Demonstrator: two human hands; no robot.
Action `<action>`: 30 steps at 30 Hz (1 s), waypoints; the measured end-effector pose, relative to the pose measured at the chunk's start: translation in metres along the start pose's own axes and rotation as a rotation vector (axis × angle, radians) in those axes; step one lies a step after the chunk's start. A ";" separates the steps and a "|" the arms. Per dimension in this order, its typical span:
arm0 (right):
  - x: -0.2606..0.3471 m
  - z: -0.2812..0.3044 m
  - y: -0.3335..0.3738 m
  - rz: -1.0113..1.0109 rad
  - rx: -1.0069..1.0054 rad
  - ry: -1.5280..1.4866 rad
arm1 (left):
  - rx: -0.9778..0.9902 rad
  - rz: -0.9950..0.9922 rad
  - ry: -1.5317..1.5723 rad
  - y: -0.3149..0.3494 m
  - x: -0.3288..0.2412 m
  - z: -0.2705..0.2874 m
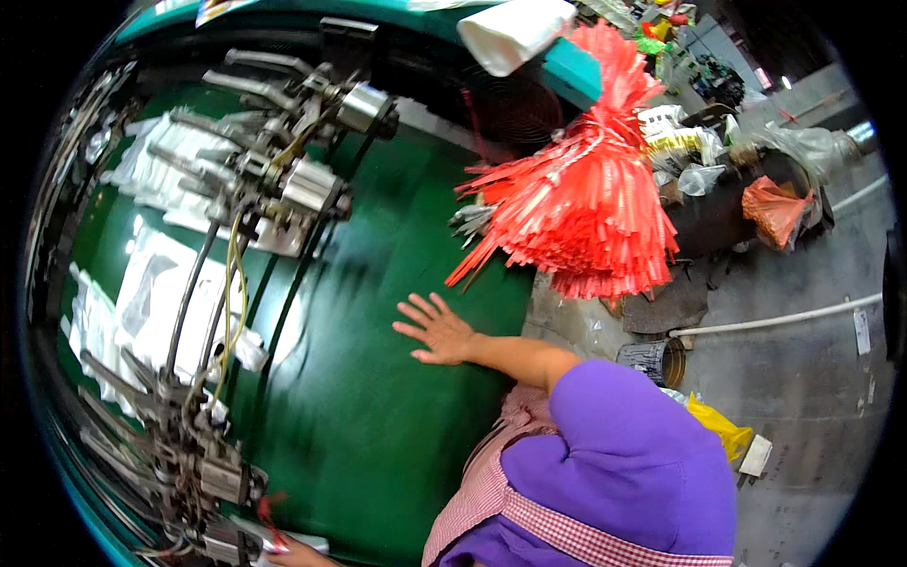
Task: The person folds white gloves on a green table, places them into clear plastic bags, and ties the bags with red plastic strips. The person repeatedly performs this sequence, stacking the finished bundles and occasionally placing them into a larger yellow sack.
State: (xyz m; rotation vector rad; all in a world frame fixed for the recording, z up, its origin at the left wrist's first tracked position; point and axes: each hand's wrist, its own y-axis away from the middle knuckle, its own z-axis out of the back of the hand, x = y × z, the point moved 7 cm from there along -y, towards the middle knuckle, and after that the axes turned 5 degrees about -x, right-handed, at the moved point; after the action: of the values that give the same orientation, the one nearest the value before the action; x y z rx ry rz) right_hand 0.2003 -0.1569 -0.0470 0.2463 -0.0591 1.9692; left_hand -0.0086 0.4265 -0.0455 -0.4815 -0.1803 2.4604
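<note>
My right hand (439, 329) is held over the green tabletop (378, 416), palm down with its fingers spread, and holds nothing. At the lower edge my left hand (300, 554) shows only in part, its fingers closed around a thin red plastic strip (268, 513), which is blurred. Beside that hand lies a white plastic bundle (307, 542), partly cut off by the picture's edge. A large bunch of red plastic strips (595, 194), tied near its top, hangs beyond my right hand at the table's far right corner.
Metal gripper arms with cylinders (312, 184) stand over the table's left side, with another set (203, 468) nearer. White plastic bags (161, 293) lie under them. At right on the grey floor are a dark bucket (657, 359), a yellow bag (720, 425) and a white pipe (775, 319).
</note>
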 end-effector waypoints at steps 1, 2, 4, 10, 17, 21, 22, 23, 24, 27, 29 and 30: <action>0.007 -0.003 0.002 0.009 -0.032 -0.009 | -0.026 -0.074 -0.011 -0.022 -0.018 0.001; 0.001 0.000 0.013 -0.030 -0.038 0.000 | -0.033 -0.155 -0.007 -0.041 -0.041 -0.008; 0.003 0.011 0.011 -0.004 -0.045 -0.010 | -0.330 -0.550 0.052 -0.032 -0.072 0.002; 0.043 0.010 -0.074 -0.030 -0.319 -0.140 | -0.081 -0.401 -0.048 0.026 -0.077 0.014; 0.250 0.037 -0.285 0.537 -0.367 -0.300 | -0.100 -0.330 0.016 0.075 -0.061 0.003; 0.267 0.006 -0.321 0.623 -0.141 -0.015 | -0.103 -0.308 0.075 0.078 -0.058 -0.004; 0.266 0.010 -0.316 0.654 -0.144 -0.026 | -0.107 -0.304 0.077 0.080 -0.057 -0.005; 0.260 0.017 -0.306 0.648 -0.090 -0.158 | -0.110 -0.304 0.079 0.079 -0.058 -0.006; 0.254 0.013 -0.288 0.650 0.048 -0.195 | -0.109 -0.297 0.086 0.081 -0.057 -0.005; 0.216 -0.010 -0.199 0.786 0.171 -0.193 | -0.140 -0.322 0.101 0.083 -0.055 -0.004; 0.194 -0.016 -0.126 0.763 0.157 -0.294 | -0.140 -0.328 0.111 0.083 -0.057 -0.004; 0.186 -0.013 -0.097 0.799 0.108 -0.374 | -0.155 -0.332 0.100 0.082 -0.059 -0.002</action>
State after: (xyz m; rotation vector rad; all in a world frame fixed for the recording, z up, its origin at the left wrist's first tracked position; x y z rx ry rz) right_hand 0.2160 0.0523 -0.0299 0.7503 -0.3370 2.6929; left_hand -0.0091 0.3249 -0.0491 -0.5886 -0.3796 2.1024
